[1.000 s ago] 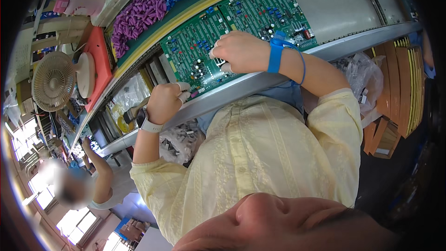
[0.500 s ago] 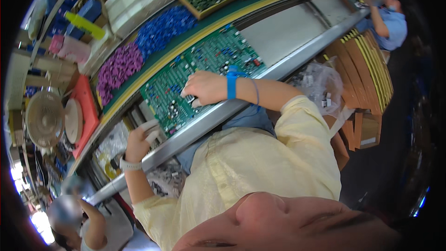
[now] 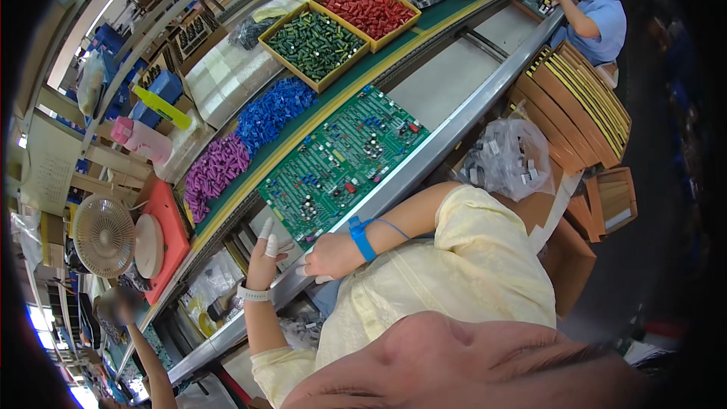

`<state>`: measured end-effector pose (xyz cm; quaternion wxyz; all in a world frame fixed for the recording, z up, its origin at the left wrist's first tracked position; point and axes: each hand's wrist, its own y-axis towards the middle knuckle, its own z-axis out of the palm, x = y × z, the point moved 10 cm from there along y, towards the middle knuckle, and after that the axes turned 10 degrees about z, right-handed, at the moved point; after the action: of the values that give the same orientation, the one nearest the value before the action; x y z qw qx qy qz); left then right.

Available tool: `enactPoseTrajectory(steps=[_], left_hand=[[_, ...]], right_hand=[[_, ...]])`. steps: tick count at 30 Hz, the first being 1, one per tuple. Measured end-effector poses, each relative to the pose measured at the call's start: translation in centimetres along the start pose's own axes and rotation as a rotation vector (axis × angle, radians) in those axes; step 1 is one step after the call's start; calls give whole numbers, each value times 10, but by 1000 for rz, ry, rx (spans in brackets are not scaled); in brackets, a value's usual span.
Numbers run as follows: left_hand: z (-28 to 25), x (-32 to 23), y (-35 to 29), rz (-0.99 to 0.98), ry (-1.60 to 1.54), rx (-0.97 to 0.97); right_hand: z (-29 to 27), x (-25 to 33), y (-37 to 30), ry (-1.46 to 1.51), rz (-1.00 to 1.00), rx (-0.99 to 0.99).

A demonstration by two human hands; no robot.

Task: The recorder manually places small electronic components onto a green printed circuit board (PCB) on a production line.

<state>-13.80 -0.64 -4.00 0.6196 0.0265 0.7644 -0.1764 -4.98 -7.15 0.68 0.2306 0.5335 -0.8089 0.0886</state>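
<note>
A large green circuit board, studded with small components, lies on the line beside the metal rail. At its near left corner is my left hand, fingers stretched out and apart, white covers on the fingertips. The fingertips are close to the board's edge; whether they touch it I cannot tell. My right hand, with a blue wrist strap, is over the rail by the board's near edge. Its fingers bend a little, tips apart, and nothing shows between them.
Beyond the board lie piles of purple parts and blue parts, then boxes of green parts and red parts. A fan stands left. A bag and cartons are right. Co-workers sit at both ends.
My right hand has drawn back from over the board to the rail, toward my left hand. Its fingers no longer reach among the components. The head view has shifted.
</note>
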Motion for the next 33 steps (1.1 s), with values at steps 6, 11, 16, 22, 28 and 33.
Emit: enactPoseTrajectory(steps=[6, 11, 16, 22, 28, 33], left_hand=[[46, -17, 31, 121, 77, 171], [87, -35, 56, 295, 192, 344], [68, -18, 74, 267, 176, 358], [47, 0, 85, 273, 202, 242], [44, -9, 84, 372, 301, 211], [40, -14, 76, 368, 356, 221]], right_hand=[[-18, -31, -14, -89, 243, 41], [-44, -78, -51, -113, 476, -91], [-84, -127, -111, -180, 708, -158], [-139, -195, -199, -228, 1043, -310], [-180, -267, -268, -365, 1264, -403], [-209, -310, -307, -540, 1278, -477]])
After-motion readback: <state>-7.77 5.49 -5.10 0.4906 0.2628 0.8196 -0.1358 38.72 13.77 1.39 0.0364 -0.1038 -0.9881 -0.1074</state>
